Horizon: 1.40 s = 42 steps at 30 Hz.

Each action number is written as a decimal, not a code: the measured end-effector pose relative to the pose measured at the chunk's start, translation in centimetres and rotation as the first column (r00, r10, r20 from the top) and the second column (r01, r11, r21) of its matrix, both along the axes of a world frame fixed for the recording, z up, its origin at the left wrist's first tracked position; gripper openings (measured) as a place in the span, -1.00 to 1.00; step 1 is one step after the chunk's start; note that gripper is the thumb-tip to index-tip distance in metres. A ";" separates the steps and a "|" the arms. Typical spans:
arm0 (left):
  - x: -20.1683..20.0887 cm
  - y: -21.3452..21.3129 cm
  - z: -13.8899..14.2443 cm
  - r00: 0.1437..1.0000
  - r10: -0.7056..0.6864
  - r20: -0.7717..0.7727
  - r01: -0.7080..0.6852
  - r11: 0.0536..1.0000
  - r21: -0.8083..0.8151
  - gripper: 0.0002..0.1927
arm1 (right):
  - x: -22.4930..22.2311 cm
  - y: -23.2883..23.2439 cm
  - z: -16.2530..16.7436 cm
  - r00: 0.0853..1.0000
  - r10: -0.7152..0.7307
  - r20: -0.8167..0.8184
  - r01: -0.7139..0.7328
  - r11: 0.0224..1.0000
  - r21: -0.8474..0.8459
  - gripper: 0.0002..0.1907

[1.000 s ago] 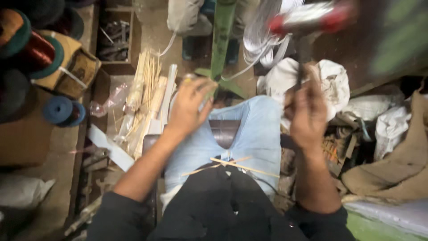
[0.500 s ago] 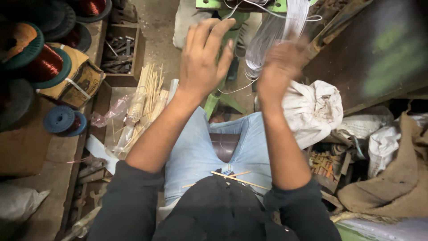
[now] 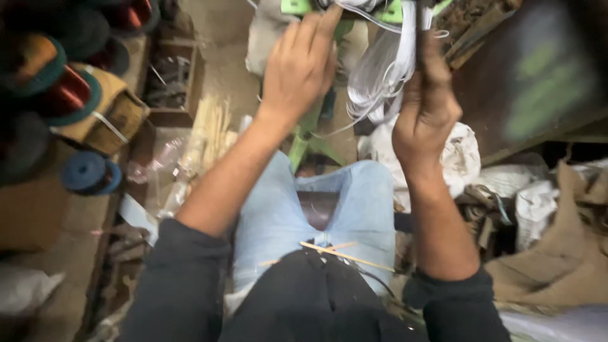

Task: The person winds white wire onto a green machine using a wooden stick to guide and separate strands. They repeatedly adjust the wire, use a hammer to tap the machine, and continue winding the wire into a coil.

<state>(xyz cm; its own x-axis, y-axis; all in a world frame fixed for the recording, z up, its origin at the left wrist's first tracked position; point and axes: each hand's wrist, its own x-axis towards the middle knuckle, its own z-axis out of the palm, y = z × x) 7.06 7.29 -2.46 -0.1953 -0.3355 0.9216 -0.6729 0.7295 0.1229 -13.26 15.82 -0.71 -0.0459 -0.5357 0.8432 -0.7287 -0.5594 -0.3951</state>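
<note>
Both my arms reach forward and up over my lap. My left hand point(image 3: 301, 66) rests with its fingers together against a green machine frame point(image 3: 297, 7) at the top edge; whether it grips anything is hidden. My right hand point(image 3: 425, 107) is closed beside a bundle of white straps point(image 3: 383, 73) that hangs from the frame, and it seems to hold them. Two thin bamboo sticks point(image 3: 342, 254) lie crossed on my lap over light blue trousers point(image 3: 278, 215).
Spools of copper wire point(image 3: 60, 95) and a blue reel point(image 3: 88, 172) sit at the left by a wooden box point(image 3: 174, 82). A bunch of bamboo sticks point(image 3: 206, 133) lies on the floor. White sacks point(image 3: 462, 158) and brown burlap point(image 3: 563, 253) crowd the right side.
Both hands have risen from above my lap up to the green frame and the white straps. The view has tilted so the frame sits at the top edge.
</note>
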 end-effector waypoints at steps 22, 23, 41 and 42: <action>-1.1 -5.7 -2.8 0.905 0.365 0.218 -0.349 0.931 -0.110 -0.44 | -0.6 1.5 8.3 0.505 -0.400 -0.765 0.400 0.894 -0.203 -0.24; -1.0 -5.8 -2.9 0.911 0.350 0.217 -0.336 0.937 -0.096 -0.43 | -0.8 1.5 8.3 0.514 -0.424 -0.745 0.381 0.892 -0.244 -0.29; -1.3 -6.2 -3.2 0.925 0.329 0.193 -0.327 0.944 -0.043 -0.42 | -1.5 2.2 6.9 0.835 -0.166 -0.525 0.178 0.984 -0.029 -0.27; -1.3 -5.9 -3.0 0.927 0.319 0.196 -0.319 0.947 -0.031 -0.42 | -0.7 1.7 5.8 0.895 -0.113 -0.432 0.097 0.993 -0.059 -0.23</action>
